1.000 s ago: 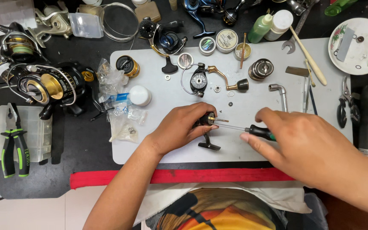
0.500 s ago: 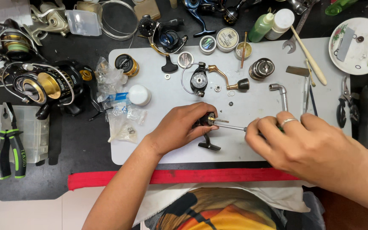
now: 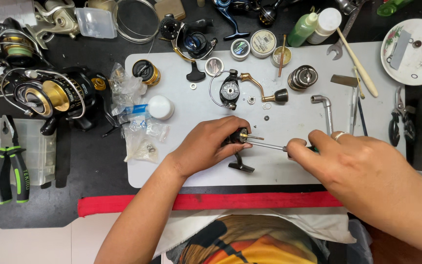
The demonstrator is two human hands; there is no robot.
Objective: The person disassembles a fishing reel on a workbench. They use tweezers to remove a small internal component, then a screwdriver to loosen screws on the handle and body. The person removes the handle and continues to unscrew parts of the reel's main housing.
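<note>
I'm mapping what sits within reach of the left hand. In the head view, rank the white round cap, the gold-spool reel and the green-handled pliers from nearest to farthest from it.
From the left hand:
1. White round cap, just up and left of it on the grey mat.
2. Gold-spool reel, farther left on the black surface.
3. Green-handled pliers, at the far left edge.

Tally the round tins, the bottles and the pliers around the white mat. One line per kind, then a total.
Round tins: 3, at the mat's top edge
Bottles: 2, a green one and a white one
Pliers: 2, green-handled at far left, dark-handled at right
Total: 7
</note>
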